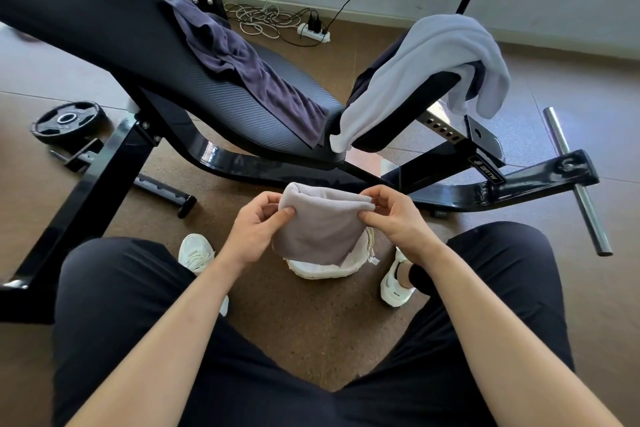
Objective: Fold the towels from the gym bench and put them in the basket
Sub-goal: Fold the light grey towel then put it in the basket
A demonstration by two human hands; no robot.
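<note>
A folded beige-grey towel (320,224) hangs between my two hands just above a pale woven basket (325,270) on the floor between my feet. My left hand (258,225) pinches the towel's upper left corner and my right hand (394,217) pinches its upper right edge. The towel hides most of the basket. A dark purple towel (242,61) lies crumpled along the black gym bench (225,104). A light blue-grey towel (426,59) is draped over the bench's raised seat pad at the right.
A weight plate (67,120) lies on the brown floor at the left. The bench's black frame (485,189) and a steel peg (575,180) spread out at the right. A power strip with coiled cables (311,29) sits by the far wall.
</note>
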